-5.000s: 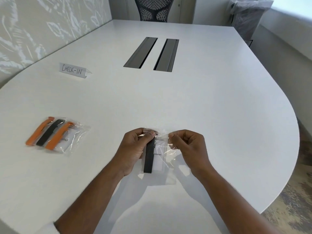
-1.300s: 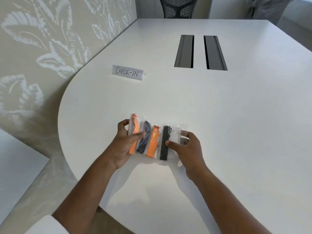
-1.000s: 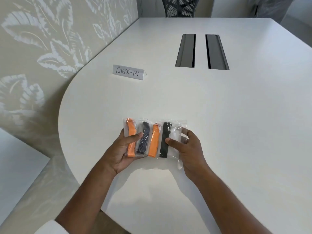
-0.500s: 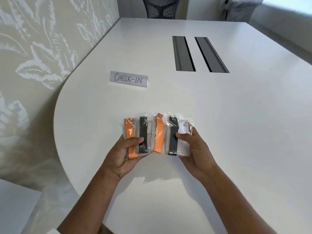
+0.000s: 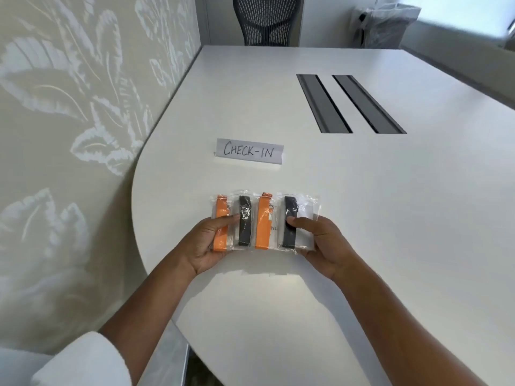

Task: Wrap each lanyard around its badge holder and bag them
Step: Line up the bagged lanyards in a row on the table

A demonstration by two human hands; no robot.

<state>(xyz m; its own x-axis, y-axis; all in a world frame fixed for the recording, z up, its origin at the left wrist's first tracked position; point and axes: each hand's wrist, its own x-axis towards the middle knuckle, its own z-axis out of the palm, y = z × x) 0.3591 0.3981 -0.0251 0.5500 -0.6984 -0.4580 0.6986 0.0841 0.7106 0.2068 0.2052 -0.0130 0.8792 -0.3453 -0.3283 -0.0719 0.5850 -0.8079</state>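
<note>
Several clear bags, each with a badge holder wrapped in its lanyard, are fanned side by side just above the white table (image 5: pixel 362 218). From left to right they hold an orange lanyard (image 5: pixel 221 210), a black lanyard (image 5: pixel 244 222), an orange lanyard (image 5: pixel 263 224) and a black lanyard (image 5: pixel 289 238). My left hand (image 5: pixel 207 243) grips the left end of the row, thumb on the leftmost orange bag. My right hand (image 5: pixel 320 240) grips the rightmost bag (image 5: pixel 308 208), thumb on its black lanyard.
A folded paper sign reading CHECK-IN (image 5: pixel 249 151) stands on the table just beyond the bags. Two dark cable slots (image 5: pixel 349 103) lie further back. A patterned wall (image 5: pixel 69 107) runs along the left, a mesh chair (image 5: pixel 266 20) stands at the far end.
Five seconds ago I held one bag in front of me while the others lay at the left. Now all the bags are held together, fanned in a straighter row.
</note>
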